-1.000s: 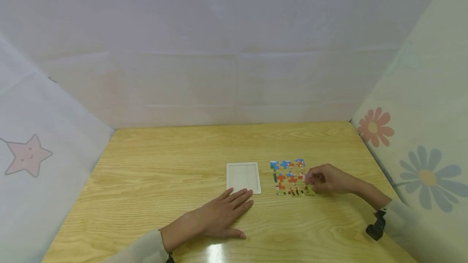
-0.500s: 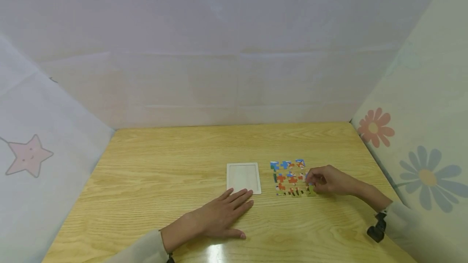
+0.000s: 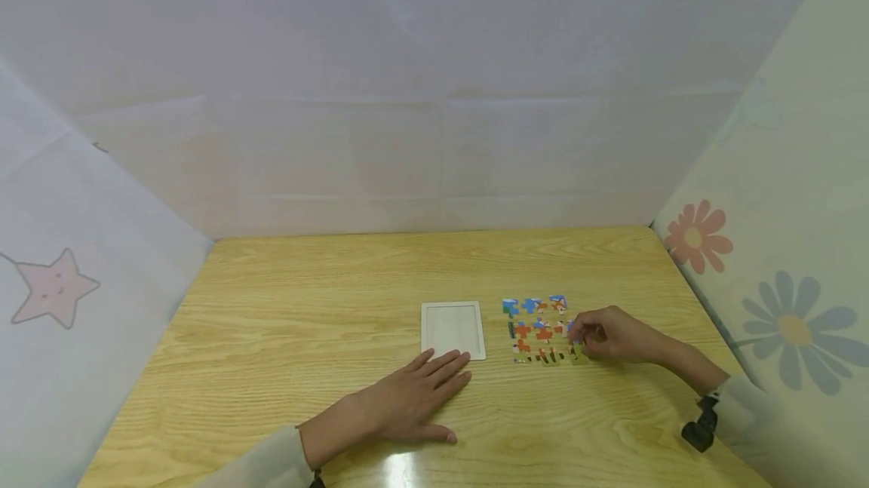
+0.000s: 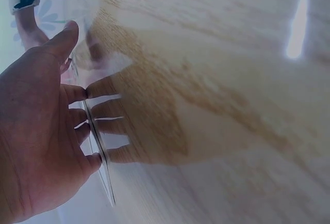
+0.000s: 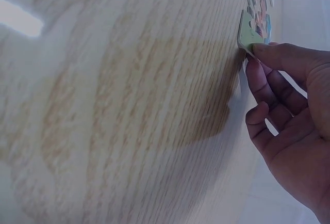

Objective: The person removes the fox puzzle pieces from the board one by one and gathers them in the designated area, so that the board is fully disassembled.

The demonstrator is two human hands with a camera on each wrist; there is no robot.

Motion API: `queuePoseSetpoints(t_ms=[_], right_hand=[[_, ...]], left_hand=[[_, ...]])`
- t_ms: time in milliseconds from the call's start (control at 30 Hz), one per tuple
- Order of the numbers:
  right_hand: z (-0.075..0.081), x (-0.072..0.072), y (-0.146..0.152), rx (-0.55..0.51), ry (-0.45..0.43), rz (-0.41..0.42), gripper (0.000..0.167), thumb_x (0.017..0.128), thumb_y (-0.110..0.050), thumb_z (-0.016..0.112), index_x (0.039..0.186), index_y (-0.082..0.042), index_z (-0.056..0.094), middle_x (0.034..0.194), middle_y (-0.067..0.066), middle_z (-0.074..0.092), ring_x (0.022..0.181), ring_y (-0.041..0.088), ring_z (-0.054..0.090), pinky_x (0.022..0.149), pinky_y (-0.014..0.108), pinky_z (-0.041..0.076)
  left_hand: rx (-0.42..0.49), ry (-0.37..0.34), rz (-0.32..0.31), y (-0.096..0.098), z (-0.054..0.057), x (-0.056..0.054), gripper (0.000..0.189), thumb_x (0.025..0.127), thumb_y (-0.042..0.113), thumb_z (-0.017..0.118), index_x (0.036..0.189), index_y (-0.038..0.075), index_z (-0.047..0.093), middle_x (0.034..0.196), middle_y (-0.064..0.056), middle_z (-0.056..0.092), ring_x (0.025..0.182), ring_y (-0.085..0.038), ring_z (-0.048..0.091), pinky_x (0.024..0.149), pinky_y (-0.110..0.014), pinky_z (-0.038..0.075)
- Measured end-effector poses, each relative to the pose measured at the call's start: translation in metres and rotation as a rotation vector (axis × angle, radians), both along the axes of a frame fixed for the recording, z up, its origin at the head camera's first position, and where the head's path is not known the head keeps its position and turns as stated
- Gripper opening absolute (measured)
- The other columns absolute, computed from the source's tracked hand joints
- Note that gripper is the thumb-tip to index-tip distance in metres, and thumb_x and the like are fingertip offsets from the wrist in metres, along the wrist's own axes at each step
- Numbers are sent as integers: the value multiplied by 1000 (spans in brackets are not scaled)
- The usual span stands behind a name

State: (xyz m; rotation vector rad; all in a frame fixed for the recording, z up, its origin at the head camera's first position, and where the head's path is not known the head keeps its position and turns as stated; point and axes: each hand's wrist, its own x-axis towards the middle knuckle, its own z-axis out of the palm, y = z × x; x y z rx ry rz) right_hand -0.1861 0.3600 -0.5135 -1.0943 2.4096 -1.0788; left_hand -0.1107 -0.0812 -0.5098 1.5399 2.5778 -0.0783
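Observation:
My right hand (image 3: 614, 335) is at the right edge of a group of picture puzzle pieces (image 3: 544, 335). Its thumb and finger pinch the green corner puzzle piece (image 5: 248, 36), seen best in the right wrist view, while the other fingers curl loosely. The pieces lie in loose rows, with orange, blue and green parts of an animal picture and small gaps between some of them. My left hand (image 3: 416, 400) is spread flat, its fingertips on the near edge of a pale puzzle tray (image 3: 451, 328). No pieces show in that tray.
The wooden table (image 3: 305, 299) carries the tray and pieces near its middle. White cloth walls (image 3: 441, 164) stand behind it and along both sides. A black band with a small device (image 3: 701, 428) sits on the right wrist.
My right hand has shifted very slightly to the right, and the green corner piece with it. The left hand and the tray have stayed in place.

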Motion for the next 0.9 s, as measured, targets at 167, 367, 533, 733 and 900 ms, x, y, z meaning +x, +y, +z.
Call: queuePoseSetpoints(t_ms=[167,367,533,733,900], right_hand=[[1,0,0,-4,20,-9,23,94,10,70,109,-7,75,99,3,76,73,6,59,62,24,54],[2,3,0,-2,59,-29,23,94,10,70,106,-9,76,97,2,76,79,11,67,65,26,56],[1,2,3,34,102,-54,25,93,9,72,104,-14,76,98,-2,76,82,10,69,67,28,57],[4,-1,6,37,136,-78,25,92,9,75,104,-13,77,98,-1,77,76,11,66,64,26,55],[8,-4,11,62,214,-158,22,91,7,77,103,-12,77,95,-2,77,79,6,68,62,24,55]], left_hand=[[-2,1,1,0,0,0,88,106,71,37,169,10,28,177,-12,17,163,-26,19,129,-51,27],[3,-17,4,0,0,0,88,106,71,37,169,10,27,177,-12,16,163,-26,19,129,-51,26],[0,-18,7,0,1,1,88,106,71,38,169,10,27,177,-12,15,163,-26,18,130,-50,25],[43,-35,24,-2,3,0,87,106,69,41,169,10,27,177,-14,16,163,-28,17,130,-51,24],[114,-22,96,-9,2,-9,86,106,67,46,168,10,28,177,-15,16,164,-30,15,131,-52,21]])
